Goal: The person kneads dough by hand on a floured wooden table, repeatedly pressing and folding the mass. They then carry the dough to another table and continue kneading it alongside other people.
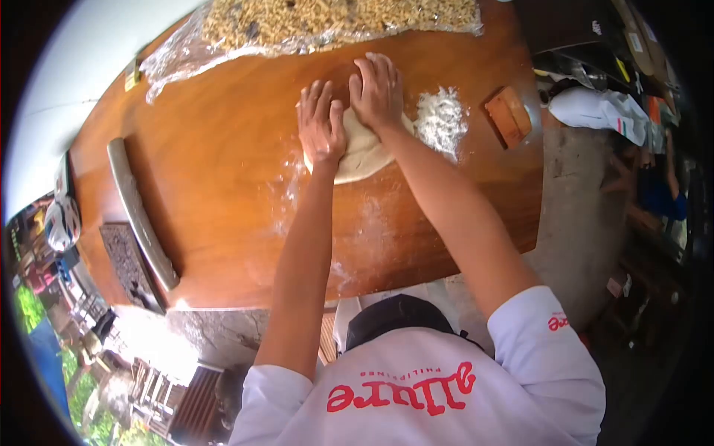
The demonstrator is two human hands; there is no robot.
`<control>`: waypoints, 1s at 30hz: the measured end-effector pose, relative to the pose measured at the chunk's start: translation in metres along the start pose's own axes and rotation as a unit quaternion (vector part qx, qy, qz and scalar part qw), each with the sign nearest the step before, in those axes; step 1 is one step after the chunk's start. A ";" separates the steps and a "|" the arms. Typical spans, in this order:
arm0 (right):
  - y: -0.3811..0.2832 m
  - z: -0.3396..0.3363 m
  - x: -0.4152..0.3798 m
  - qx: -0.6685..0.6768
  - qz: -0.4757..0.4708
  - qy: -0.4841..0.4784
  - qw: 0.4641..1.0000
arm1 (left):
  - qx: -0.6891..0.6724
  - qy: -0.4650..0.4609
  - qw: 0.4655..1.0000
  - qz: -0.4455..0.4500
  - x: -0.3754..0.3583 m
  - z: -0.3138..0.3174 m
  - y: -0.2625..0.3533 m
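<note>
A pale lump of dough [363, 154] lies on the brown wooden table, flattened and creased. My left hand [321, 125] presses palm down on its left side, fingers stretched toward the far edge and thumb pointing inward. Further forward, my right hand [378, 93] bears on the dough's far side with its heel, fingers stretched out and slightly bent. Both hands hide part of the dough. Just right of it is a heap of white flour [442, 123]. Thin flour smears mark the tabletop around the dough.
Small yellowish pieces [342, 22] cover a plastic sheet [178, 63] along the table's far side. A reddish-brown block [509, 117] sits at the right. A long grey rod [140, 212] and a dark rough slab [131, 264] lie left. White bags [599, 113] hang beyond the right edge.
</note>
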State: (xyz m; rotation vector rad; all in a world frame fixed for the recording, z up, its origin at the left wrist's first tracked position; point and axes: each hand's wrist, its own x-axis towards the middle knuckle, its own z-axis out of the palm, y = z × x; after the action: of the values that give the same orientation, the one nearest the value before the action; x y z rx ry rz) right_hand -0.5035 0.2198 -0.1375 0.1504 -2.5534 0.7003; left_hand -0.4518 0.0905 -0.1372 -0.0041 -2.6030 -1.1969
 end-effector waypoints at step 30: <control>-0.054 -0.143 -0.279 0.291 0.198 -0.304 0.885 | 0.025 -0.100 0.995 -0.011 -0.082 -0.022 0.010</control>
State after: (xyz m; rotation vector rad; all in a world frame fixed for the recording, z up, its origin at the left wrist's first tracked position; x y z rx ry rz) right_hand -0.1855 0.2394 -0.1398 0.0422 -2.8847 1.8257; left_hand -0.3658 0.0898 -0.1361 -0.0898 -2.8125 -1.1939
